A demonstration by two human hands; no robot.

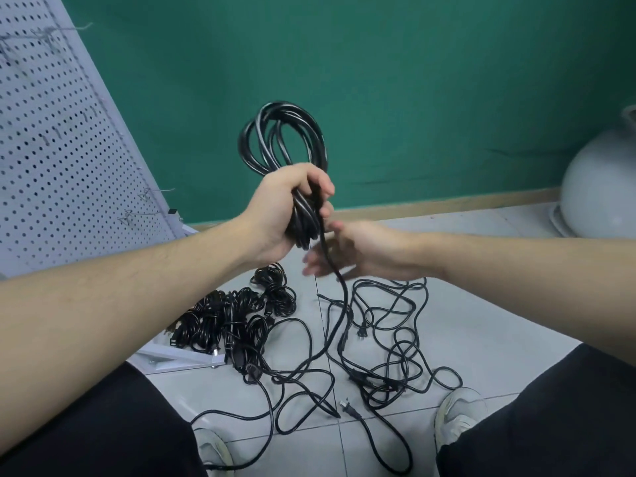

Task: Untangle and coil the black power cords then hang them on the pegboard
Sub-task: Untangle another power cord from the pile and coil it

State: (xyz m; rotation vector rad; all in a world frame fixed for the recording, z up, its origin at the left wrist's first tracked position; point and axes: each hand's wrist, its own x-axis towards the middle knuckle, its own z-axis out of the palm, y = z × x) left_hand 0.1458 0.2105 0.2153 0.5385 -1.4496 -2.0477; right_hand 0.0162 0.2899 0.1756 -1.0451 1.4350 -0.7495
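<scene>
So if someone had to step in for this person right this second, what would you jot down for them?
Left hand: grips a coil of black cord, loops standing above the fist.
Right hand: open and blurred, just below the coil beside the loose tail that hangs to the floor.
Pile of coiled cords: on the floor by the pegboard's foot.
Loose cords: tangled on the tiles between the feet.
Pegboard: hooks show, no cords hung on them.
Done: several cords coiled.
Left: wind in the tail, untangle and coil the rest, hang them all.

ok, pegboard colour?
Light grey pegboard, with rows of small dark holes. Seen in the head view, upper left.
</scene>
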